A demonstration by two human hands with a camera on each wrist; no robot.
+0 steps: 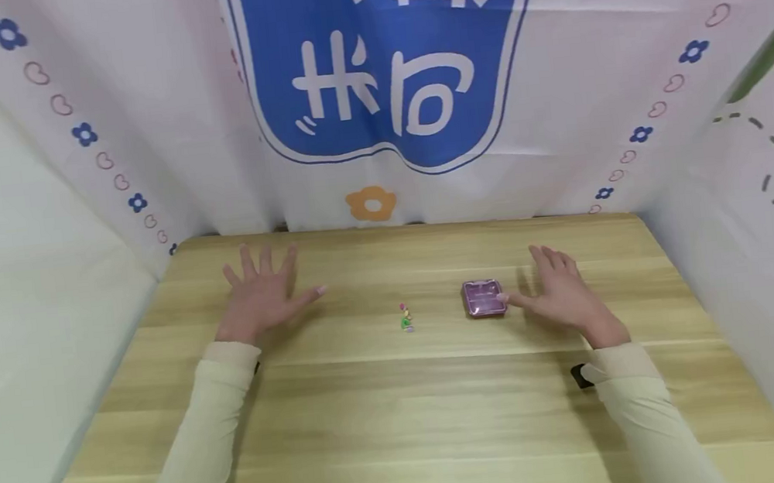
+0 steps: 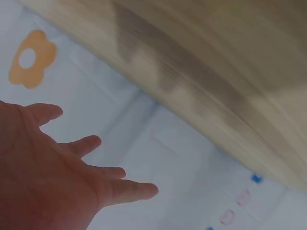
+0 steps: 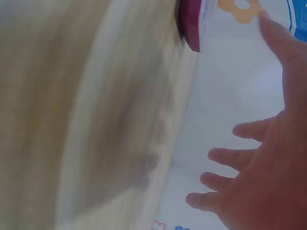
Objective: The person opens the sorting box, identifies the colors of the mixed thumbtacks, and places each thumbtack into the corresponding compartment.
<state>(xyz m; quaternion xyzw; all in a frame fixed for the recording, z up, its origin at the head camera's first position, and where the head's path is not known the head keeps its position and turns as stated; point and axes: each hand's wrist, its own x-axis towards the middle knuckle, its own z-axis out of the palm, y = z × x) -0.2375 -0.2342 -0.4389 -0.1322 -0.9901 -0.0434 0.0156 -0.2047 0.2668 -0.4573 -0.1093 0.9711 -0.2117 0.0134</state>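
Note:
A small purple square case (image 1: 483, 298) with a clear-looking lid lies on the wooden table, right of centre. My right hand (image 1: 563, 298) is beside it, fingers extended, its thumb reaching over the case's right edge in the head view; whether it touches cannot be told. The right wrist view catches only a magenta edge of the case (image 3: 191, 24), with the hand (image 3: 268, 167) holding nothing. Left of the case sit several tiny coloured pieces (image 1: 405, 321), pink, yellow and green, too small to identify. My left hand (image 1: 262, 296) is spread wide over the table's left side, also bare in its wrist view (image 2: 53, 167).
The wooden table (image 1: 391, 428) ends at the back against a white curtain (image 1: 166, 123) with a blue printed panel and an orange flower. Pale cloth walls stand on both sides. A black item (image 1: 582, 376) shows at the right wrist.

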